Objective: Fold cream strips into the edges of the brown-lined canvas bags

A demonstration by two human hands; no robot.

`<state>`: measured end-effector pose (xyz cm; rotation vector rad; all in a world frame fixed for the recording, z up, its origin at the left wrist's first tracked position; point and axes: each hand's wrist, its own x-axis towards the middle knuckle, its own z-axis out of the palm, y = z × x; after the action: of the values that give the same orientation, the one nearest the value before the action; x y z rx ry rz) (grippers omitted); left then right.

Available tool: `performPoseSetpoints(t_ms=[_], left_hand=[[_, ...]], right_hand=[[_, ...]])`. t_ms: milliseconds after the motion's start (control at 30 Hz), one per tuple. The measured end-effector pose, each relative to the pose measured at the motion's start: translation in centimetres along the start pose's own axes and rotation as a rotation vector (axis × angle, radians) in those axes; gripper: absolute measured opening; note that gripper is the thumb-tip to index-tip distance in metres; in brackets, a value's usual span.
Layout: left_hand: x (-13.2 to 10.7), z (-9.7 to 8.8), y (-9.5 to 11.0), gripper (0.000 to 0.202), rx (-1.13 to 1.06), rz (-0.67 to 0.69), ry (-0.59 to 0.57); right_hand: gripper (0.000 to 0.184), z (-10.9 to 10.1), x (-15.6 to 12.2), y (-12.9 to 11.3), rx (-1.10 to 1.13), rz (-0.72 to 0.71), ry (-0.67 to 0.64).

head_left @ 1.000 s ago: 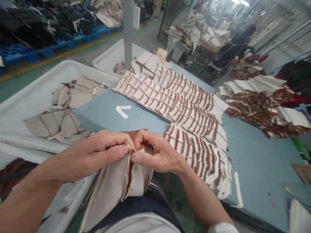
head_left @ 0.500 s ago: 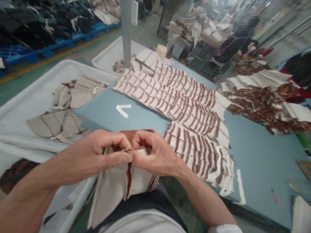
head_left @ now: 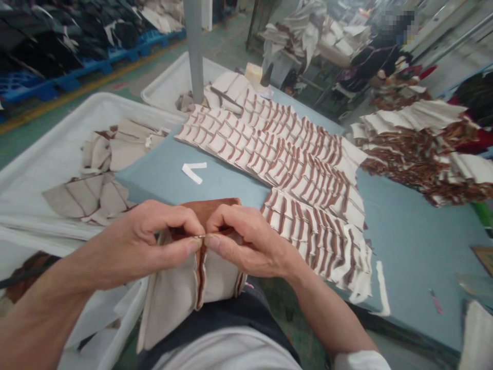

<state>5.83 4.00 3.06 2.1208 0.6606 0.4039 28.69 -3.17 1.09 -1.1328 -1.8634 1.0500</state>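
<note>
Between my hands hangs a cream fabric piece point(head_left: 173, 295) with brown on its other face and brown-edged seams, its lower part over my lap. My left hand point(head_left: 150, 246) pinches the top of the middle seam between thumb and forefinger. Right beside it, my right hand point(head_left: 246, 239) pinches the same edge, thumb tip almost touching the left thumb. Behind the hands, a brown flap point(head_left: 211, 208) of the piece stands up against the table edge. On the blue table point(head_left: 157, 174), rows of similar cream pieces with brown edges point(head_left: 285, 149) lie overlapped.
White bins point(head_left: 46, 149) with fabric pieces stand at the left. A grey post point(head_left: 195, 56) rises by the table's far corner. White strips point(head_left: 194, 172) and a small pink-handled tool point(head_left: 436, 302) lie on the table. Fabric stacks point(head_left: 416, 149) fill the right; a person point(head_left: 379, 51) works beyond.
Both hands stay pinched at the seam top; the thumbs have drawn slightly apart and the seam edge shows more. The held piece has shifted a little left, and the camera view has moved slightly.
</note>
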Motion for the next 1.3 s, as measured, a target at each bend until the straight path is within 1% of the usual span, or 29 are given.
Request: performPoseSetpoints(t_ms=[133, 233, 300, 400, 500, 600, 733, 900, 967, 1100, 1200, 1300], left_hand=[[-0.1, 0.1, 1.6, 0.028, 0.073, 0.025, 0.02], [-0.1, -0.3, 2.1, 0.028, 0.124, 0.025, 0.048], [0.0, -0.7, 2.0, 0.027, 0.156, 0.003, 0.057], [0.2, -1.1, 1.8, 0.026, 0.197, 0.003, 0.066], [0.4, -0.9, 1.7, 0.027, 0.288, 0.041, 0.118], [0.4, -0.5, 1.9, 0.029, 0.357, 0.085, 0.163], [-0.2, -0.1, 2.2, 0.028, 0.34, 0.146, 0.178], [-0.6, 0.0, 1.5, 0.027, 0.324, 0.138, 0.145], [-0.5, 0.1, 0.9, 0.024, 0.289, 0.144, 0.153], [0.1, 0.3, 0.1, 0.017, 0.226, 0.206, 0.16], [0.4, 0.4, -0.2, 0.015, 0.227, 0.198, 0.157], [0.4, 0.6, -0.4, 0.013, 0.227, 0.206, 0.156]], right_hand=[[0.018, -0.1, 0.1, -0.1, -0.215, -0.105, 0.026], [0.015, -0.6, 0.6, -0.4, -0.346, -0.152, 0.049], [0.015, -1.2, 1.1, -0.9, -0.403, -0.158, 0.056], [0.016, -2.2, 2.1, -1.4, -0.475, -0.142, 0.017], [0.015, -2.9, 2.7, -1.8, -0.529, -0.124, -0.024], [0.014, -3.0, 2.8, -2.1, -0.542, -0.133, -0.044], [0.014, -2.5, 2.4, -2.2, -0.49, -0.107, -0.032], [0.012, -1.7, 1.9, -1.5, -0.277, -0.103, 0.015], [0.013, -1.6, 1.7, -1.1, -0.201, -0.056, 0.007], [0.016, -1.7, 1.4, -0.6, -0.098, 0.067, -0.037], [0.018, -1.8, 1.3, -0.4, -0.062, 0.077, -0.036], [0.017, -1.9, 1.2, -0.2, -0.031, 0.075, -0.055]])
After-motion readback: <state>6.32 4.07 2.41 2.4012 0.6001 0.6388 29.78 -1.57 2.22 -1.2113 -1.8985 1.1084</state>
